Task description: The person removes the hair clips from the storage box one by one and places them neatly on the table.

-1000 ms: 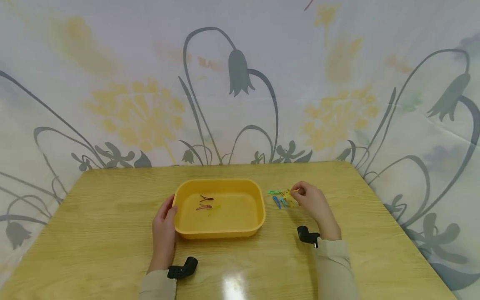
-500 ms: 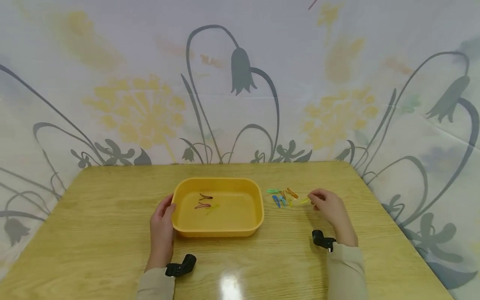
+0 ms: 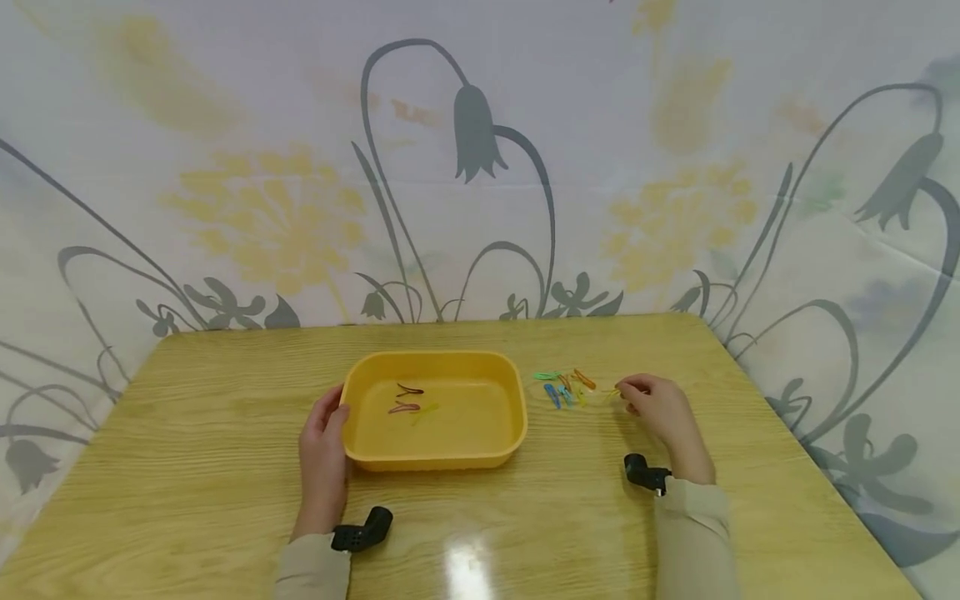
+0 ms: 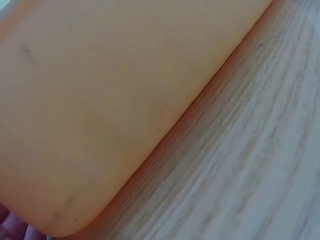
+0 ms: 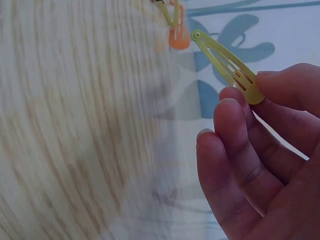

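Note:
My right hand (image 3: 660,412) pinches a yellow snap hair clip (image 5: 227,65) by its wide end, between thumb and fingertips, to the right of a small pile of clips. That pile holds a green clip (image 3: 546,377), a blue clip (image 3: 552,395), an orange clip (image 3: 584,379) and several others. At the tray's left end, my left hand (image 3: 322,454) grips the wall of the yellow plastic tray (image 3: 442,462), its thumb over the rim. Inside the tray lie a dark clip (image 3: 409,389), a reddish clip (image 3: 404,407) and a yellow clip (image 3: 426,409). The left wrist view is mostly tray wall (image 4: 100,100).
Everything stands on a wood-grain table (image 3: 187,467). A flower-patterned cloth (image 3: 315,167) hangs behind it and along the sides. Each wrist carries a small black camera (image 3: 363,533).
My right hand has drawn away from the pile to the right with the yellow hair clip, uncovering the orange clip. My left hand keeps its grip on the tray.

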Demonstrator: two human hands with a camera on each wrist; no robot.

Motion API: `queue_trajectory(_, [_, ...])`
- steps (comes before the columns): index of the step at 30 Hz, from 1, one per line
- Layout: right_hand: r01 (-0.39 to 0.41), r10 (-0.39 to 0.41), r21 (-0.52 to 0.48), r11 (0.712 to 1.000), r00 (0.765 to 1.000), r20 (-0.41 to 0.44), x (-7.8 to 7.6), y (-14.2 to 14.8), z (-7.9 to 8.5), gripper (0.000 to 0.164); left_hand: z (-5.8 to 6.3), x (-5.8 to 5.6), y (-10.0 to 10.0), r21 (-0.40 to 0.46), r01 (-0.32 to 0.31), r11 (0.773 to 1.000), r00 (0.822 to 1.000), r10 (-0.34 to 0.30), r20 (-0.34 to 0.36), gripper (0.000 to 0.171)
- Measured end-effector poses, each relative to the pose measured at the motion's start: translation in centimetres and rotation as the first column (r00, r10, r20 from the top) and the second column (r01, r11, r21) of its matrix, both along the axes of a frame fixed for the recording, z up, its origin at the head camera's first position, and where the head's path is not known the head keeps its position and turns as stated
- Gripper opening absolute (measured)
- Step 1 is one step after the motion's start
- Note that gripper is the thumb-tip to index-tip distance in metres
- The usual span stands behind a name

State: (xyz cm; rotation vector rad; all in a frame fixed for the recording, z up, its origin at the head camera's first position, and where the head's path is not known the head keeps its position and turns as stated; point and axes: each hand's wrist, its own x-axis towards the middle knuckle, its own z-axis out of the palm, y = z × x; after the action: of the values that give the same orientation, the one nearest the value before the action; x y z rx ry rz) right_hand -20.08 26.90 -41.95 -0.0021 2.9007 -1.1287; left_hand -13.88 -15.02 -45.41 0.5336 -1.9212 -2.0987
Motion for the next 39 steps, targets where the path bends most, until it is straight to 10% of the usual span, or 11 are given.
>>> queue_trajectory(24, [0.068,-0.048,-0.197,0.978,0.993,0.106,-0.7,-0.2,-1.7,0.028,0.1,-0.5,-0.3,0.048,0.004,0.999,0.999,-0.002,-0.035,0.035])
queue_trajectory(39, [0.080,-0.072,-0.061,0.995,0.991,0.115,-0.4,-0.6,-1.8,0.026,0.3,0.1,-0.1,0.039,0.015,0.999,1.000,-0.014,-0.028,0.035])
